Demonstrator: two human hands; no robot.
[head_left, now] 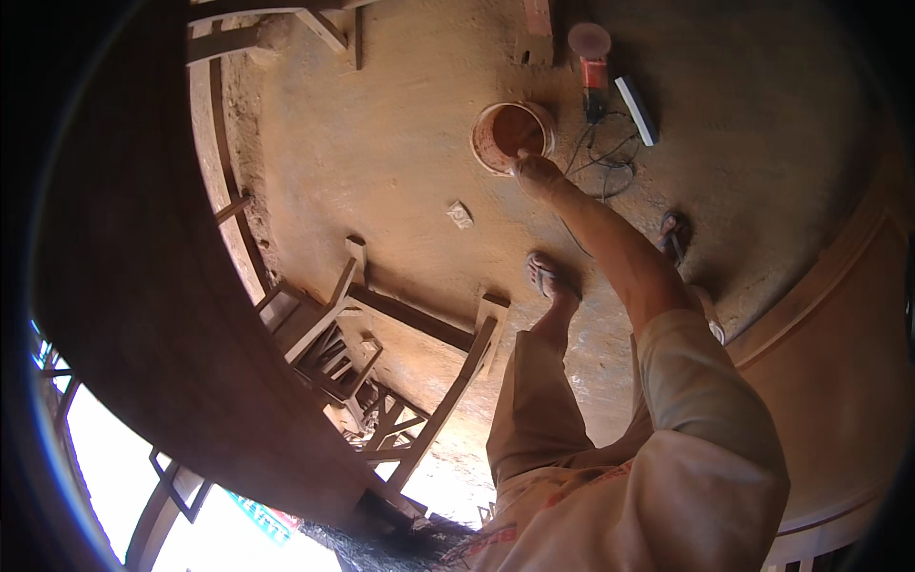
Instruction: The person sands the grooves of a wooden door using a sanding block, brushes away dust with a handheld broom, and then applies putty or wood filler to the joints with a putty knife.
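Head view is showing the person's own body nearest, with the right sleeve [701, 367] and the bare forearm [615, 229] pointing away over the dusty floor [381, 143]. The left hand is not appearing anywhere, so I cannot tell its state. To the left of the legs, a wooden frame [410, 316] is lying on the floor. The left foot [541, 274] and the right foot [673, 232], both in sandals, are standing apart. A dark cord [618, 164] is passing close to the left foot; in my judgement, a careless step could be catching it.

Farther out, the right hand [538, 174] is bending over the near rim of a pale bucket [484, 145], which is standing on the floor ahead of the feet. Whether the fingers are gripping the rim, something small or nothing, I cannot tell. Reddish-brown matter [516, 127] is covering the inside. If the arm is pressing on one side only, the bucket could be tipping toward the person and spilling.

Just beyond, to the right, a red and black power tool [593, 74] with a round pad is lying beside a white bar [636, 112]. If the matter is wet, splashes could be reaching this tool; whether it is connected to current, the view is not showing.
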